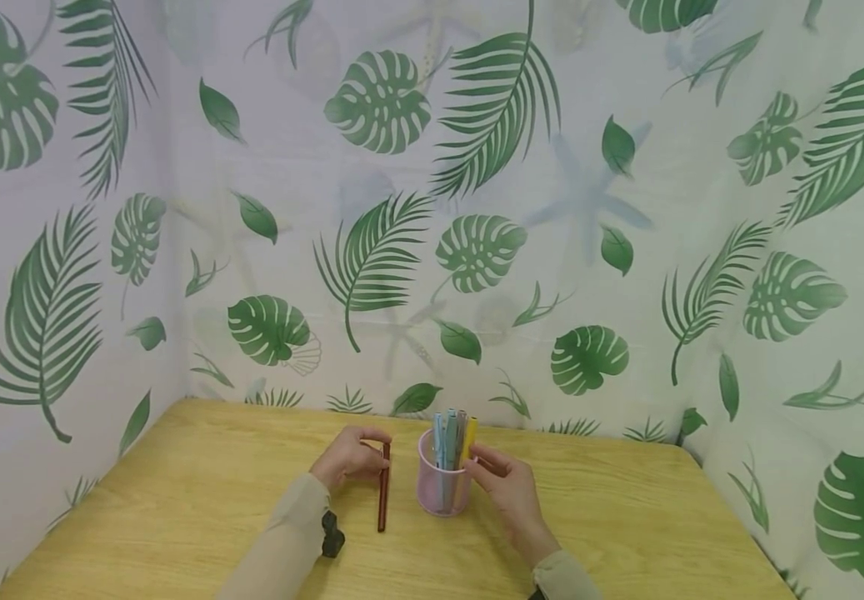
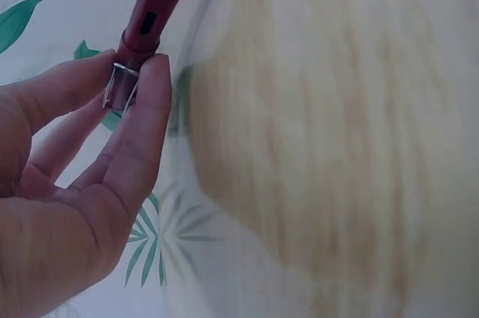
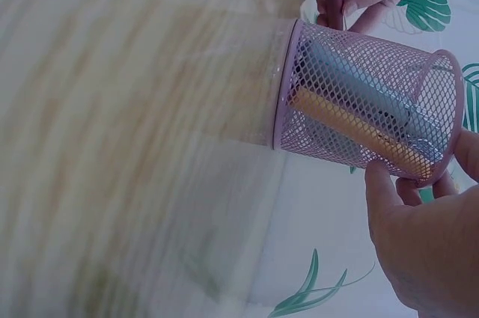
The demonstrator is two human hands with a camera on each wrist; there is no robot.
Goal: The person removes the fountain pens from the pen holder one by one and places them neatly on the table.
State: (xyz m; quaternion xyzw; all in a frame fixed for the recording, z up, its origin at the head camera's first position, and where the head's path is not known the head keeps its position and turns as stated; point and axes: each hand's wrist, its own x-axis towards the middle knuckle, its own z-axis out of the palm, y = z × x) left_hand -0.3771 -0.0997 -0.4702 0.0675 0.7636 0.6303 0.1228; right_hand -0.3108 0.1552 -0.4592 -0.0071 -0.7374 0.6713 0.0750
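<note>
My left hand (image 1: 352, 454) pinches a dark red pen (image 1: 382, 500) by its upper end, between thumb and fingers. The pen stands nearly upright, just left of a pink mesh pen holder (image 1: 442, 492). In the left wrist view, a silver clip (image 2: 126, 71) shows at the gripped end, and a small dark window on the barrel. My right hand (image 1: 506, 492) holds the pen holder at the right of its rim, fingertips close against a yellow marker (image 1: 470, 437). In the right wrist view, the thumb rests on the mesh (image 3: 359, 101) near the rim, with fingers beyond it.
Several blue, teal and grey pens (image 1: 450, 437) stand in the holder beside the yellow marker. The wooden table (image 1: 237, 467) runs back to leaf-printed cloth walls (image 1: 402, 250) behind and at both sides. A dark strap piece (image 1: 332, 535) sits on the left wrist.
</note>
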